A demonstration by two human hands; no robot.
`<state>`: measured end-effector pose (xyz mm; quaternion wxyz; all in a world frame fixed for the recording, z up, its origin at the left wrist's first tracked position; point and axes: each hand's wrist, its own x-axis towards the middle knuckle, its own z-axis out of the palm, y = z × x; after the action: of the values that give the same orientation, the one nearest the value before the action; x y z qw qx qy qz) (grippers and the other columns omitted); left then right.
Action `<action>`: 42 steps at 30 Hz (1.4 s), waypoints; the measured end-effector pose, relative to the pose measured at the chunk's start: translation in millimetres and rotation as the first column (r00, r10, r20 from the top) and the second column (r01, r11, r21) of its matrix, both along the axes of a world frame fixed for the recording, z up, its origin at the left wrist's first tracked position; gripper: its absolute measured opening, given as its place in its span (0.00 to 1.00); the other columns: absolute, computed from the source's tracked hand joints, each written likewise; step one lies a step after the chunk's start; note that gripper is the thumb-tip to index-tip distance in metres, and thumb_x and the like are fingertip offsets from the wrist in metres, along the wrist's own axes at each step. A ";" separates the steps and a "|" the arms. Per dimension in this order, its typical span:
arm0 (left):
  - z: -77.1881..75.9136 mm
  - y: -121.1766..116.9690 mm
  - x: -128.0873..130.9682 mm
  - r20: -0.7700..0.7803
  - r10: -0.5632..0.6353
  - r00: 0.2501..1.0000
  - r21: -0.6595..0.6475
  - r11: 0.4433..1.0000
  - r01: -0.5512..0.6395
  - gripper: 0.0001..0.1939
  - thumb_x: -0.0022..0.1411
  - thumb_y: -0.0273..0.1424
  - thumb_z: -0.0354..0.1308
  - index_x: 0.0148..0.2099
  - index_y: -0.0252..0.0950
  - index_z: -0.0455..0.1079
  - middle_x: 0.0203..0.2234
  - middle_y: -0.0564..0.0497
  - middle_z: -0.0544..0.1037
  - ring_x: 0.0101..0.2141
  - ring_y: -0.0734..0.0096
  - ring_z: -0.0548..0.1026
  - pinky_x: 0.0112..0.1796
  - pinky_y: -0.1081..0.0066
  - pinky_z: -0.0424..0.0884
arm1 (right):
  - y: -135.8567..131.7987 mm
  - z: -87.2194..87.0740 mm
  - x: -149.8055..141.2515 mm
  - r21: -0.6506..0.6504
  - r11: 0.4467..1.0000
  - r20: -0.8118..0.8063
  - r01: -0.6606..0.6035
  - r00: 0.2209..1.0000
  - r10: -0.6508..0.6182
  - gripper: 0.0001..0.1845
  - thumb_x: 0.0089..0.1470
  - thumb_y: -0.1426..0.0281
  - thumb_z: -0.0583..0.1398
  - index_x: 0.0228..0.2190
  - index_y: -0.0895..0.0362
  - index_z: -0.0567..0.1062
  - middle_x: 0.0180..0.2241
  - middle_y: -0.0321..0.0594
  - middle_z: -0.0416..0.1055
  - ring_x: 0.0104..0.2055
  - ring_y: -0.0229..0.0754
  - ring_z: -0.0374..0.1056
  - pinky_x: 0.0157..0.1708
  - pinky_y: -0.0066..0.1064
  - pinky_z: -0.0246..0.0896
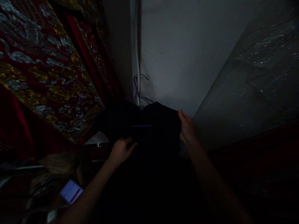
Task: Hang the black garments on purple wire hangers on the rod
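A black garment (154,130) hangs on a purple wire hanger (137,93) against a white wall, in very dim light. My left hand (121,151) is curled on the garment's left side, its fingers pinching the dark cloth. At the garment's right shoulder, my right hand (186,127) grips the edge with its fingers wrapped round the fabric. A purple bar of the hanger (141,126) shows across the garment's front between my hands.
Red fabric with gold and silver embroidery (42,68) hangs at the left. A grey sequinned cloth (254,77) hangs at the right. A white pipe (136,49) runs down the wall. A lit phone screen (70,191) and clutter lie at the lower left.
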<state>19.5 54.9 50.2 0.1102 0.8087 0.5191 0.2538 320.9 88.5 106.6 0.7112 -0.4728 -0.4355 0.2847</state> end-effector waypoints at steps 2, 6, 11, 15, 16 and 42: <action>-15.1 -10.8 2.8 0.145 0.035 0.989 0.064 0.997 -0.044 0.10 0.64 0.34 0.55 0.30 0.39 0.69 0.23 0.52 0.74 0.29 0.65 0.74 0.36 0.67 0.69 | -2.6 -8.0 -3.4 0.075 0.985 0.076 0.159 0.984 -0.164 0.21 0.54 0.51 0.61 0.38 0.57 0.74 0.41 0.45 0.76 0.48 0.47 0.72 0.50 0.40 0.66; -39.6 -34.3 19.0 0.475 0.049 0.879 0.129 0.984 -0.124 0.01 0.59 0.28 0.56 0.35 0.39 0.69 0.30 0.51 0.75 0.35 0.64 0.76 0.40 0.66 0.72 | -36.6 -39.8 -41.2 0.169 0.881 0.124 0.442 0.877 -0.464 0.22 0.54 0.57 0.64 0.45 0.55 0.70 0.51 0.48 0.70 0.54 0.48 0.65 0.56 0.41 0.60; -45.2 -60.9 50.1 0.830 0.152 0.536 -0.035 0.975 -0.221 0.33 0.59 0.33 0.64 0.64 0.41 0.56 0.57 0.40 0.70 0.50 0.59 0.77 0.47 0.63 0.75 | -92.8 -92.7 -117.7 -0.326 0.915 0.147 -0.237 0.943 0.297 0.22 0.60 0.49 0.56 0.32 0.55 0.71 0.30 0.41 0.72 0.36 0.45 0.71 0.38 0.36 0.66; -41.4 -76.0 56.9 0.890 0.252 0.381 -0.213 0.967 -0.143 0.34 0.61 0.39 0.63 0.65 0.42 0.56 0.49 0.43 0.76 0.46 0.59 0.80 0.47 0.62 0.77 | -106.8 -108.1 -133.5 -0.427 0.858 0.181 -0.285 0.903 0.390 0.23 0.60 0.47 0.56 0.38 0.54 0.75 0.37 0.45 0.75 0.44 0.49 0.72 0.44 0.39 0.66; -41.4 -77.9 56.2 0.888 0.281 0.363 -0.242 0.959 -0.150 0.32 0.61 0.40 0.64 0.63 0.41 0.58 0.46 0.43 0.77 0.45 0.59 0.80 0.46 0.62 0.77 | -107.3 -107.8 -131.4 -0.428 0.852 0.203 -0.303 0.886 0.417 0.23 0.60 0.47 0.56 0.40 0.53 0.75 0.38 0.45 0.76 0.45 0.49 0.72 0.45 0.39 0.66; -65.8 -68.2 46.7 0.899 0.208 0.386 -0.264 0.960 0.095 0.15 0.60 0.35 0.56 0.48 0.36 0.73 0.44 0.44 0.79 0.47 0.59 0.78 0.51 0.62 0.73 | -111.2 -111.7 -129.6 -0.419 0.840 0.178 -0.346 0.875 0.449 0.20 0.62 0.54 0.53 0.25 0.54 0.67 0.20 0.32 0.63 0.23 0.37 0.61 0.25 0.29 0.55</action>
<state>66.2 -13.2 -15.5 0.4798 0.4908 0.4279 0.5880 191.3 -22.7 -5.0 0.4662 -0.5320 -0.5548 0.4379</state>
